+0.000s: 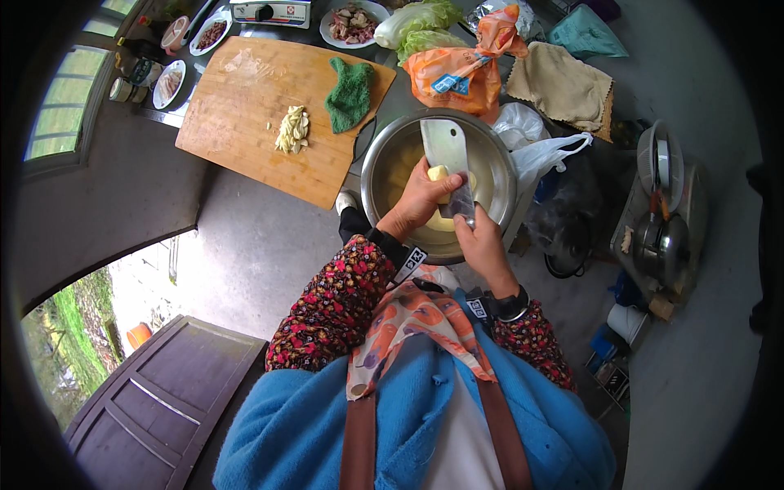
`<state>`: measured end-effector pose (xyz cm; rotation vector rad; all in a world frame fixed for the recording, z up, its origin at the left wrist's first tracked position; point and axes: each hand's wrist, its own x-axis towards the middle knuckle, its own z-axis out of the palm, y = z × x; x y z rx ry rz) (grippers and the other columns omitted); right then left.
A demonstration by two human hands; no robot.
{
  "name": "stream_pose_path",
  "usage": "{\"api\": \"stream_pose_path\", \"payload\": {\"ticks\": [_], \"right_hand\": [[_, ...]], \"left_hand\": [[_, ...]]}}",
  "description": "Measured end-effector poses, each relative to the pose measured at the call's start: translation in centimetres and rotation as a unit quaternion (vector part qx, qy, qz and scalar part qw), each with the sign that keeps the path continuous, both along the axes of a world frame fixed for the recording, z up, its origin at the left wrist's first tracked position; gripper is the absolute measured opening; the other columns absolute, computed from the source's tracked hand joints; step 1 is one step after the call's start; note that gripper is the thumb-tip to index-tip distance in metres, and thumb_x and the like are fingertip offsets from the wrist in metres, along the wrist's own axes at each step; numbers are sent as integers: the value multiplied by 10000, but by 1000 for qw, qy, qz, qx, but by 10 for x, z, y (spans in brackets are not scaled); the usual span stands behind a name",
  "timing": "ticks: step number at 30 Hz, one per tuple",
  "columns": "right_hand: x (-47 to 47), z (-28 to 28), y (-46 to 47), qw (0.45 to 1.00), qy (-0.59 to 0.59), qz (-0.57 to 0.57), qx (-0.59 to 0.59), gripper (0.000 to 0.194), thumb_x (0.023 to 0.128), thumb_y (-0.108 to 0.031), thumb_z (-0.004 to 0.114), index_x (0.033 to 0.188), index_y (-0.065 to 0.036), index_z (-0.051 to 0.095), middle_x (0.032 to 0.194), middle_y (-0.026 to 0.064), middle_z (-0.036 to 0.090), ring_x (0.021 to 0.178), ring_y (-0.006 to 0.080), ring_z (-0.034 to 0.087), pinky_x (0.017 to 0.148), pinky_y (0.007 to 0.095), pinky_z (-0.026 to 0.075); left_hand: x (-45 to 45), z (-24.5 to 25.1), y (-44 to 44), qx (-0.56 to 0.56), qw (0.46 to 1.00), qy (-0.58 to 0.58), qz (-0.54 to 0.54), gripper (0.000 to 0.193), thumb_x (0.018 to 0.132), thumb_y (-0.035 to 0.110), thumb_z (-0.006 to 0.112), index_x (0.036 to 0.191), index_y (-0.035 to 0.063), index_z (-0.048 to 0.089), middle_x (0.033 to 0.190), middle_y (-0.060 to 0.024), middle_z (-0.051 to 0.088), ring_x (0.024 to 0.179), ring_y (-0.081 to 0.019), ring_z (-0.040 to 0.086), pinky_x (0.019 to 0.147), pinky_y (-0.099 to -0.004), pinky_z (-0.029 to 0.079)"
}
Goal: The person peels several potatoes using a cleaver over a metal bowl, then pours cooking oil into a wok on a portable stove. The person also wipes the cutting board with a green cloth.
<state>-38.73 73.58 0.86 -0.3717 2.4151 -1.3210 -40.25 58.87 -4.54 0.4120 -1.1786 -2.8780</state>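
Observation:
Over a large steel basin (375,184), my right hand (484,242) grips the handle of a cleaver (446,147), its blade pointing away from me. My left hand (419,199) holds a peeled, pale yellow piece of vegetable, perhaps potato (437,174), against the blade, with the thumb on the metal. More pale yellow pieces lie in the basin, partly hidden by my hands and the cleaver. To the left, a wooden cutting board (239,122) bears a small heap of sliced pale vegetable, perhaps garlic (293,130), and a crumpled green cloth (348,95).
Plates of meat (352,24), a portable gas stove (272,13) and leafy greens (422,24) stand beyond the board. An orange plastic bag (453,79) and a white plastic bag (545,153) sit beside the basin. Pans (661,245) stand at the right, a wooden door (165,398) at lower left.

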Motion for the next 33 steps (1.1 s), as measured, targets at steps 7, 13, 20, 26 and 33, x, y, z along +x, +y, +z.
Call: {"api": "stream_pose_path", "payload": {"ticks": [7,13,20,26,33], "right_hand": [[-9,22,29,998,-1,-41,39,212,904,-162,580,931,42,531,677,235,583,651,409,616,550,415,462],[-3,15,26,996,60,42,59,177,893,-137,571,864,13,481,650,238,568,675,435,583,530,474,437],[1,14,27,988,48,92,118,154,896,-138,548,860,-5,478,637,243,565,647,433,583,540,506,437],[5,7,17,989,40,97,107,172,902,-138,554,897,17,479,654,256,570,664,443,586,531,480,439],[-2,-27,6,995,44,76,49,174,895,-138,552,906,23,487,668,262,570,636,450,572,540,486,443]], "left_hand": [[4,-29,-28,75,982,-170,-17,351,963,368,512,1112,59,434,916,-84,560,785,-202,602,613,-308,499],[5,-38,-30,159,976,-148,-33,634,935,620,367,1166,45,498,1022,-94,582,892,-232,601,735,-356,518],[2,-26,-28,123,975,-158,-92,1060,740,880,156,1164,-4,556,1176,-172,592,1015,-324,604,905,-426,480],[5,-12,-17,162,968,-173,-83,1045,737,878,175,1119,-13,565,1169,-198,592,987,-342,616,921,-442,478],[15,-14,-11,189,978,-63,-64,502,866,311,669,1224,11,484,1242,-140,568,1040,-254,600,893,-395,500]]}}
